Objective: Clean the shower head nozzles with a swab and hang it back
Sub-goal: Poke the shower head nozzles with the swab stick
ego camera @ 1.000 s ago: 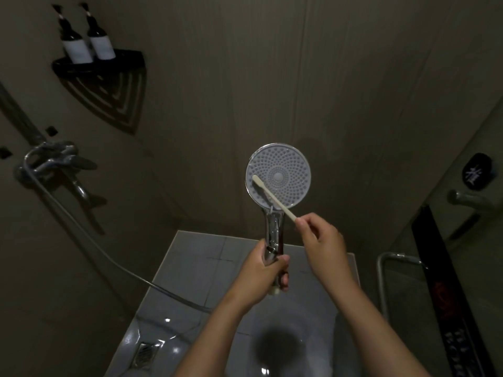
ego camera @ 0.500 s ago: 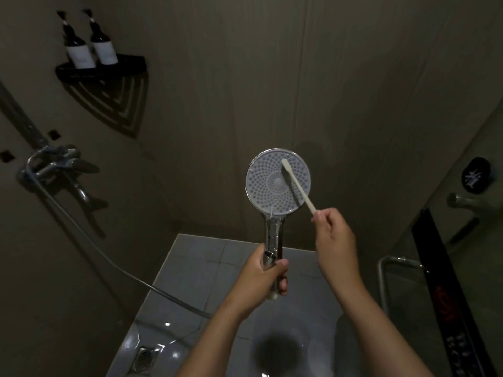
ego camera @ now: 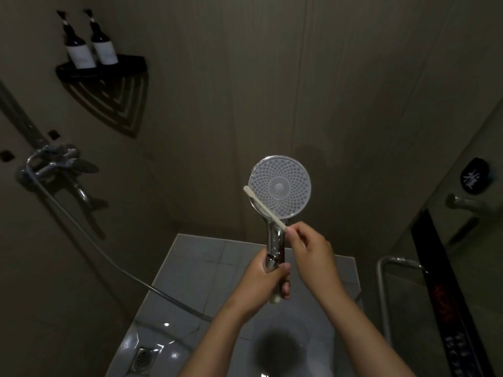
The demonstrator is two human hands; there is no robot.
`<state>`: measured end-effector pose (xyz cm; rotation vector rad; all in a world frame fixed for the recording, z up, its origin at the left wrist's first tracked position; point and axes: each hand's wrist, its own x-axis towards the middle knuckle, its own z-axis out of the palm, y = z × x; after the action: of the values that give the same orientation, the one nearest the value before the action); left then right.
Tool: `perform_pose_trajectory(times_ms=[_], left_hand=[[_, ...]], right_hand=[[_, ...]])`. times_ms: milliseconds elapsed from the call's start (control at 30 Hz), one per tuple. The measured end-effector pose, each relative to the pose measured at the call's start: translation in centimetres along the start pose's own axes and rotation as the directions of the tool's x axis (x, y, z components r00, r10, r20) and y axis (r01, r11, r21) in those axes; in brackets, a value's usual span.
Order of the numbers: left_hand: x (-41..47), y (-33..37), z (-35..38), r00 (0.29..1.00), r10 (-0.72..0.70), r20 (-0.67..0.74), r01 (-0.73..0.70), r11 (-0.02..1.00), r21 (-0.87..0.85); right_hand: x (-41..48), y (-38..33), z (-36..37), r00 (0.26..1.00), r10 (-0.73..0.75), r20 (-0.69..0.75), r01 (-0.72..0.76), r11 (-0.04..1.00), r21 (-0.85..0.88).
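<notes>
Head view: shower head (ego camera: 280, 186) held over grey floor tiles (ego camera: 204, 262), beige walls (ego camera: 245, 77).

Swab (ego camera: 264, 207) end hidden in right hand (ego camera: 313, 254), 2 bottles (ego camera: 79, 51) with unreadable labels, hose (ego camera: 109, 257) end behind forearm (ego camera: 217, 336)

Left hand (ego camera: 265, 278) gripping shower head (ego camera: 280, 186), right hand (ego camera: 310, 251) pinching swab (ego camera: 264, 206)

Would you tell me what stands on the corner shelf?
The left bottle and right bottle, dark with pale labels, stand side by side on the corner shelf. Its rim hides their bases.
</notes>
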<state>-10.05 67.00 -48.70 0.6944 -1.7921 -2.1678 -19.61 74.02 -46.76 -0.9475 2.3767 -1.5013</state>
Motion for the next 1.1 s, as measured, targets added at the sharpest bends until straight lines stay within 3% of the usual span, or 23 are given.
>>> perform_pose_trajectory(times_ms=[100,200,333,433,800,1000,1100], left_hand=[[0.2,-0.1,-0.3,1.0,0.001,-0.004,0.0,0.998,0.061],[0.3,-0.2,-0.4,1.0,0.011,0.011,-0.012,0.998,0.068],[0.3,-0.4,-0.2,1.0,0.007,0.005,-0.007,0.997,0.081],[0.4,-0.5,-0.3,1.0,0.002,0.011,-0.003,0.995,0.095],[0.5,-0.6,-0.2,0.999,-0.046,0.02,0.043,0.993,0.106],[0.4,-0.3,-0.4,0.999,-0.051,0.005,0.05,0.993,0.106],[0.6,-0.2,-0.6,1.0,-0.025,-0.018,0.028,0.983,0.184]], right_hand=[[-0.5,-0.1,0.2,1.0,-0.023,0.014,0.022,0.998,0.054],[-0.2,-0.9,-0.8,0.991,-0.036,-0.132,0.058,0.983,0.173],[1.3,-1.0,-2.8,0.95,-0.022,-0.312,0.073,0.986,0.152],[1.7,-0.5,-3.1,0.937,-0.01,-0.349,0.061,0.989,0.137],[1.7,0.1,-2.3,0.989,-0.022,-0.145,0.03,0.998,0.057],[1.8,-0.1,-2.9,0.995,-0.045,0.088,0.04,0.997,0.063],[2.1,-0.9,-4.1,0.997,-0.027,-0.07,0.038,0.985,0.169]])
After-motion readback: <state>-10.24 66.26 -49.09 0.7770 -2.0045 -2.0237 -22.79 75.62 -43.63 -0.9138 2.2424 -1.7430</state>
